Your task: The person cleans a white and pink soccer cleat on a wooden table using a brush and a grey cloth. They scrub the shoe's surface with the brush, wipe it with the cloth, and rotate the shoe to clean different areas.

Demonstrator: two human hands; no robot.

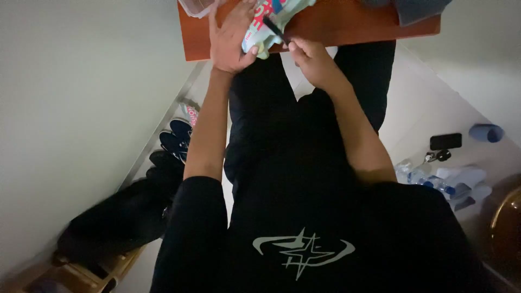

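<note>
My left hand [230, 38] presses flat on a colourful plastic packet [271, 19] lying at the near edge of a reddish-brown table [353, 24]. My right hand [312, 57] pinches a thin dark tool [277, 30], maybe a pen or small blade, whose tip rests on the packet. Both arms reach up from my black shirt at the bottom of the view. The packet's far part runs out of the frame at the top.
A clear plastic container [195, 6] sits at the table's left corner, grey cloth [418, 8] at its right. On the floor lie shoes [176, 138] and a black bag [116, 220] on the left, water bottles [445, 182] and a phone [445, 141] on the right.
</note>
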